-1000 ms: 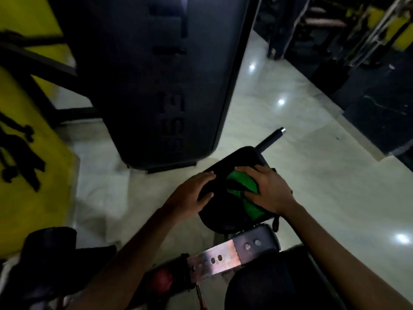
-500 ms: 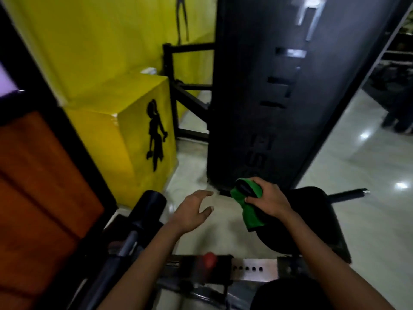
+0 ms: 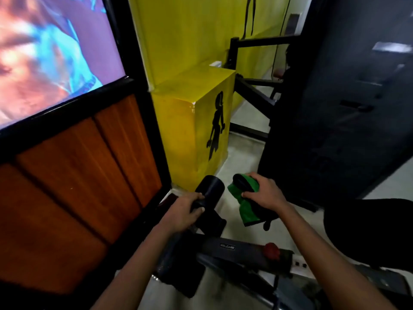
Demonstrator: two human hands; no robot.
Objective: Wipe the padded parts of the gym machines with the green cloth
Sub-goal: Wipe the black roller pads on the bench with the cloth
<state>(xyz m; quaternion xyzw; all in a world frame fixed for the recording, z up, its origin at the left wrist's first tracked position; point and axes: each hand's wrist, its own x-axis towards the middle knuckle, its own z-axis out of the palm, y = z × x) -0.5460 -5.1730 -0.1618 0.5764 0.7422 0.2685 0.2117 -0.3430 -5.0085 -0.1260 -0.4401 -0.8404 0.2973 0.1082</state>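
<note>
My right hand (image 3: pixel 263 193) grips the bunched green cloth (image 3: pixel 245 209), which has a dark patch near its top, holding it in the air just right of a black cylindrical roller pad (image 3: pixel 211 189). My left hand (image 3: pixel 185 211) grips that roller pad lower down its length, fingers curled round it. The roller sticks up from the machine's dark frame bar (image 3: pixel 234 249), which carries a red knob (image 3: pixel 271 251). A rounded black pad (image 3: pixel 368 231) fills the lower right.
A yellow box (image 3: pixel 196 130) with a black figure stands ahead beside a yellow wall. A tall black weight-stack housing (image 3: pixel 335 97) rises at right. An orange wood panel (image 3: pixel 67 186) with a screen above closes off the left. Pale floor (image 3: pixel 241 157) lies between.
My view swung left from the black pad to the roller. My right hand lifted the cloth off the pad and carried it left. My left hand left the pad and took hold of the roller.
</note>
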